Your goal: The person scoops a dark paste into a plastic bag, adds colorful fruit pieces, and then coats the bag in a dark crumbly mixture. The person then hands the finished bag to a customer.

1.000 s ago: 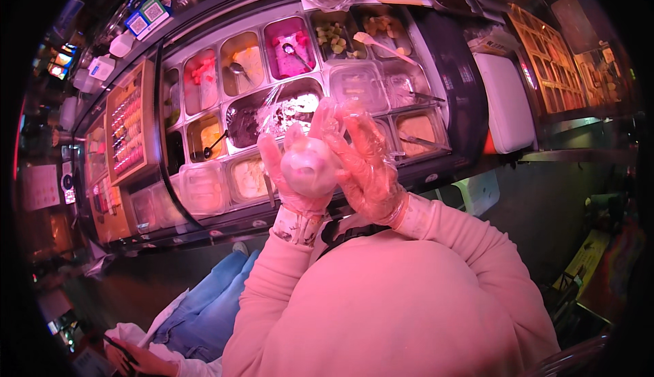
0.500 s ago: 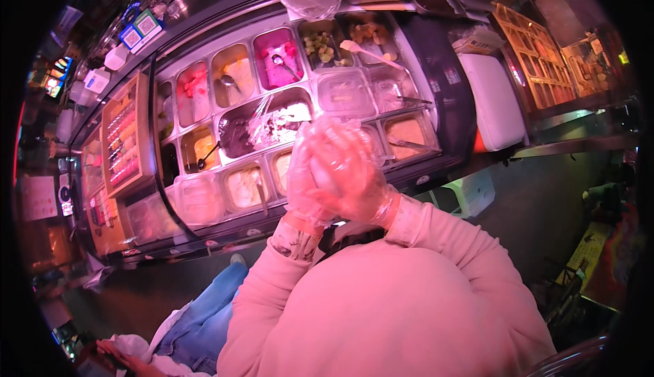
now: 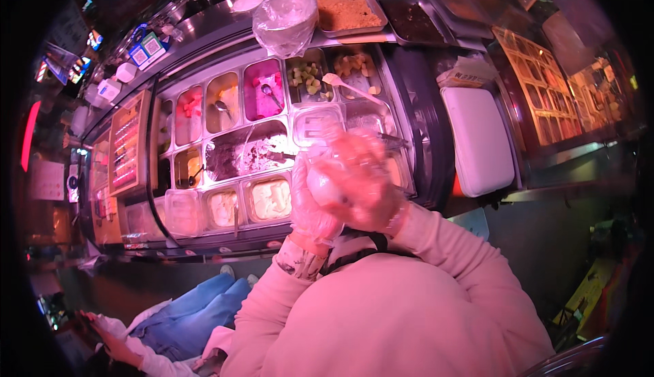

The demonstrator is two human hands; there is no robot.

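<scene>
In the head view, a person in a pale pink top (image 3: 402, 309) stands at a desk (image 3: 422, 125) full of food. The person's two hands are together, in thin see-through gloves, with a smooth pale ball caught between them. The left hand (image 3: 311, 207) curls around the ball (image 3: 324, 185) from below and the left side. The right hand (image 3: 368, 183) lies over the other side. It is blurry, so one cannot tell just how its fingers bend.

The hands and the ball are up above the near side of the metal tubs (image 3: 241, 98). Just left of them is a tub of soft white cream (image 3: 270, 201). Farther back there is lumpy dark food (image 3: 228, 159), bright pink food (image 3: 255, 84) with a spoon (image 3: 270, 96) in it, and green chunks (image 3: 305, 77).

Behind the tubs sit a bowl (image 3: 285, 23) covered in clear wrap and a metal tray (image 3: 354, 33) of orange crumbs (image 3: 347, 12). A white box (image 3: 480, 142) is off to the right. At the lower left, another person in blue jeans (image 3: 191, 312) is near.
</scene>
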